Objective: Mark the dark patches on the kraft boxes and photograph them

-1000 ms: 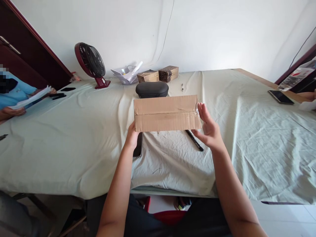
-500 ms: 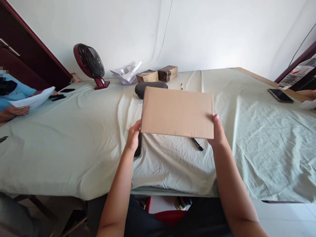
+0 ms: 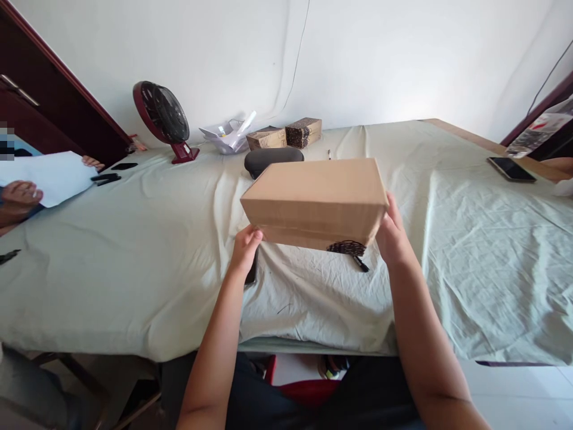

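A brown cardboard box (image 3: 317, 182) is held up above the cloth, tilted so that its broad face and a long side show. Dark scribbled lines mark the lower right of that side. My left hand (image 3: 247, 246) grips the lower left corner, thumb on the near side. At the right end, my right hand (image 3: 390, 233) is closed around the edge, its fingers partly hidden. Beneath the box lies a black marker pen (image 3: 362, 264), partly covered. A dark flat object (image 3: 252, 273), perhaps a phone, shows beside my left hand.
A green cloth (image 3: 179, 251) covers the table. Behind the box stand a black case (image 3: 273, 159), two smaller boxes (image 3: 304, 132), a plastic basket (image 3: 227, 138) and a fan (image 3: 168, 116). A phone (image 3: 513, 169) lies at right. Another person's hand (image 3: 21, 194) holds paper (image 3: 67, 173) at left.
The box has tipped, bringing its long, scribbled side into view below the broad face. My left thumb now shows on the near side. The person at left has raised and spread the paper.
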`<state>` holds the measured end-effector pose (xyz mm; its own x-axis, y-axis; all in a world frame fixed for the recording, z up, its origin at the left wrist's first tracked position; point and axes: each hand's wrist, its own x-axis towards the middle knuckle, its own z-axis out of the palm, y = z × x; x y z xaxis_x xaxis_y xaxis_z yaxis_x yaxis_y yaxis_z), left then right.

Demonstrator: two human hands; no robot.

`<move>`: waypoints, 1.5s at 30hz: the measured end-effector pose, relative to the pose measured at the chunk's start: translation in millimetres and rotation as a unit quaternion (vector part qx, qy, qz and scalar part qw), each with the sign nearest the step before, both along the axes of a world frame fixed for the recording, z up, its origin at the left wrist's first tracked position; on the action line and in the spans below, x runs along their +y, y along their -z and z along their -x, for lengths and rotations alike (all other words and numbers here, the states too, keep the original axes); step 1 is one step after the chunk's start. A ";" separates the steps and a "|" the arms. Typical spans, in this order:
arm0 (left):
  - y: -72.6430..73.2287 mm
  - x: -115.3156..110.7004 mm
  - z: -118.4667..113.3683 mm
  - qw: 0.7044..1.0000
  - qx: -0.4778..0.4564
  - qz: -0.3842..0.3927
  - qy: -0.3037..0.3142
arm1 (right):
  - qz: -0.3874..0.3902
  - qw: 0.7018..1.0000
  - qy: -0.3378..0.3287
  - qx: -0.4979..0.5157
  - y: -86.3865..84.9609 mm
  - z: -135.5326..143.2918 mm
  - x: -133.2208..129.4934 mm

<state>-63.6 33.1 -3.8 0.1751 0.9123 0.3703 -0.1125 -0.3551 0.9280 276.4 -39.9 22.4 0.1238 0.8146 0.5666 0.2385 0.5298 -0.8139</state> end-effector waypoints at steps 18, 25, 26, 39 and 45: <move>1.8 -15.7 -14.4 0.943 0.087 0.180 0.264 | -0.052 0.995 -0.038 0.076 -6.7 14.3 1.7; 11.8 -21.3 -24.1 0.925 0.087 0.195 0.315 | 0.076 0.984 -0.136 0.089 22.2 11.1 10.2; 12.4 -20.8 -24.0 0.923 0.097 0.191 0.321 | 0.074 0.984 -0.136 0.094 24.0 11.1 10.6; -57.5 -50.2 -7.9 0.983 0.051 -0.177 -0.027 | 0.025 0.984 -0.172 -0.024 7.8 29.2 5.4; -47.9 -37.7 -11.6 0.931 0.114 -0.343 -0.056 | 0.040 0.975 -0.217 -0.030 7.6 37.1 1.0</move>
